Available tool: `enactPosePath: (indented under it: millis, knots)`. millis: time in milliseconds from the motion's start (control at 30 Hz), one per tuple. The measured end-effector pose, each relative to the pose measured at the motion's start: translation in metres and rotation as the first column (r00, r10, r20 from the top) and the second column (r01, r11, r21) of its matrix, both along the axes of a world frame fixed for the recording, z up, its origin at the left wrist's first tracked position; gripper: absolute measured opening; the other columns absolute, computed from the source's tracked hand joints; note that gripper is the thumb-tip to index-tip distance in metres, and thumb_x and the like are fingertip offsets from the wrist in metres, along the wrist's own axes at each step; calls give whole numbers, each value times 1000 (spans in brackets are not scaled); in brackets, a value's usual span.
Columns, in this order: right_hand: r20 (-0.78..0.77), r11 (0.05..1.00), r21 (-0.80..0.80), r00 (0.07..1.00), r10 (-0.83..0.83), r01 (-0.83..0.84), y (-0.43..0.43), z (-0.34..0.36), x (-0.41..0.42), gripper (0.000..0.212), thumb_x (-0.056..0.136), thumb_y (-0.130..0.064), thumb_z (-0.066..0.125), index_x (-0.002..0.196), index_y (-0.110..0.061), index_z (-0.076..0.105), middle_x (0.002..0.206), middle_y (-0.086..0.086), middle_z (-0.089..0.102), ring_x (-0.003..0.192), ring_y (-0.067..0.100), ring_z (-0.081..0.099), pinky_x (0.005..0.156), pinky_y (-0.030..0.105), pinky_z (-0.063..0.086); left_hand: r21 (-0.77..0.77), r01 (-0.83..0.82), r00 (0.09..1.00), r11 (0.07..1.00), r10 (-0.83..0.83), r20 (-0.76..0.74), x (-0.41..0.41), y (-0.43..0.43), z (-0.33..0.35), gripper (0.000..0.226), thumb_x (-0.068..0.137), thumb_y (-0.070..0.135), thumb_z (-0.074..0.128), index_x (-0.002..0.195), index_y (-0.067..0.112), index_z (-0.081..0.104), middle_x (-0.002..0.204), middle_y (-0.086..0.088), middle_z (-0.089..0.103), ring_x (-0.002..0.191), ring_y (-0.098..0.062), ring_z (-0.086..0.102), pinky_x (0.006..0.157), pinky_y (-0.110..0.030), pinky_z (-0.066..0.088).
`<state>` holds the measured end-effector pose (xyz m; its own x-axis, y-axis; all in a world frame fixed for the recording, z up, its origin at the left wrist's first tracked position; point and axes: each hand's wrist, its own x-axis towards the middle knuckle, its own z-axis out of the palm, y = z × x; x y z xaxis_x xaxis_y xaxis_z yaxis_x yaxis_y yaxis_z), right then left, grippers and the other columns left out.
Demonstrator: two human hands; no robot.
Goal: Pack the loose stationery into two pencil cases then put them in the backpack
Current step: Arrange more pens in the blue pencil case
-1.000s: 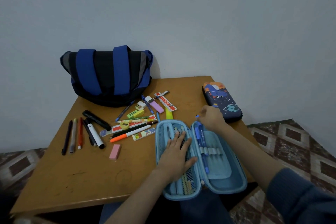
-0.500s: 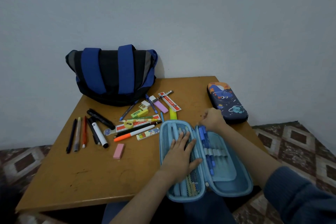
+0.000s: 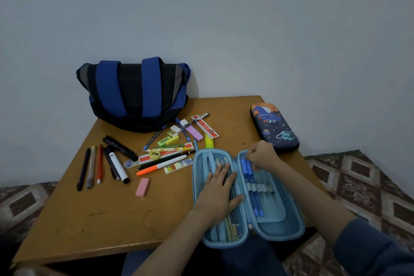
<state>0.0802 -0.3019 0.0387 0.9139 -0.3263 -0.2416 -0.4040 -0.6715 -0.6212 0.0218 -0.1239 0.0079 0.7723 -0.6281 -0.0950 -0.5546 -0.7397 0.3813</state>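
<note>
Nearby, open blue pencil case at the table's near right edge, left hand flat — fingers spread — on its mesh side, right hand pinching blue pens in the loops, backpack far left.

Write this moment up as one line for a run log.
stage: filling light blue case | left hand: flat on mesh side | right hand: seating blue pens in loops | space case: closed | backpack: untouched

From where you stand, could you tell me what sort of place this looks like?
Probably a room at home used for study: a small wooden table against a bare wall, patterned floor tiles, and a backpack.
</note>
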Motion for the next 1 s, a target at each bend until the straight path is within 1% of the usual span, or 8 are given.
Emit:
enactPosePath:
  millis: [67, 200, 333, 433, 600, 667, 767, 1000]
  knots:
    - [-3, 1000, 5, 1000, 8, -8, 0, -1, -3, 25, 89, -2, 47, 95, 15, 64, 62, 13, 59, 47, 18, 55, 55, 31, 55, 16, -3, 1000, 1000, 3, -3, 0, 0, 1, 99, 66, 74, 1, 150, 22, 3, 157, 1, -15, 142, -15, -21, 110, -28, -14]
    - [85, 999, -35, 996, 12, -9, 2, 4, -5, 23, 85, -5, 52, 80, 15, 64, 72, 24, 63, 56, 27, 55, 61, 38, 56, -18, -17, 999, 1000, 16, -39, 5, 3, 8, 70, 95, 54, 33, 151, 22, 8, 158, 2, -10, 144, -14, -15, 113, -30, -10]
    - [213, 996, -90, 977, 31, -12, 16, 16, 3, 21, 86, -9, 58, 86, 9, 70, 90, 22, 71, 82, 31, 66, 71, 32, 52, -141, -131, 988, 981, 142, 68, 17, 28, 28, 63, 96, 49, 34, 150, 26, 11, 157, 8, -4, 144, -10, -8, 110, -26, -8]
    - [264, 995, -87, 962, 63, -42, 39, 24, 14, 19, 84, -7, 58, 80, 7, 70, 86, 21, 71, 73, 30, 65, 69, 35, 54, -115, -311, 945, 944, 320, 74, 34, 67, 29, 61, 96, 48, 35, 149, 28, 11, 156, 9, -8, 144, -13, -8, 116, -33, -1]
    - [287, 983, -79, 940, 182, -167, 88, 29, 34, 17, 88, -13, 61, 84, -2, 73, 79, 9, 69, 64, 16, 59, 48, 15, 43, 53, -441, 885, 896, 425, 188, 54, 124, 3, 68, 96, 55, 25, 151, 22, 2, 157, -3, -14, 144, -18, -15, 117, -35, -7]
    - [273, 978, -75, 939, 207, -194, 108, 28, 46, 16, 88, -13, 62, 86, -2, 73, 81, 9, 69, 55, 14, 54, 45, 19, 43, 102, -440, 886, 892, 413, 211, 53, 130, -6, 75, 91, 65, 8, 150, 21, -3, 157, -3, -16, 144, -18, -17, 116, -35, -11]
    - [258, 976, -102, 942, 214, -194, 128, 25, 62, 17, 87, -13, 60, 88, -4, 74, 92, 11, 71, 72, 23, 64, 58, 31, 53, 107, -438, 880, 893, 402, 253, 51, 130, -16, 108, 61, 74, -33, 150, 23, 0, 158, 0, -10, 145, -16, -12, 115, -35, -11]
    - [194, 948, -231, 945, 264, -218, 148, 13, 98, 21, 89, -21, 59, 98, -9, 73, 104, 12, 68, 92, 29, 63, 68, 31, 47, 27, -468, 858, 883, 447, 255, 52, 131, -23, 82, 81, 68, -7, 150, 26, 8, 158, 5, -7, 145, -13, -6, 118, -34, -5]
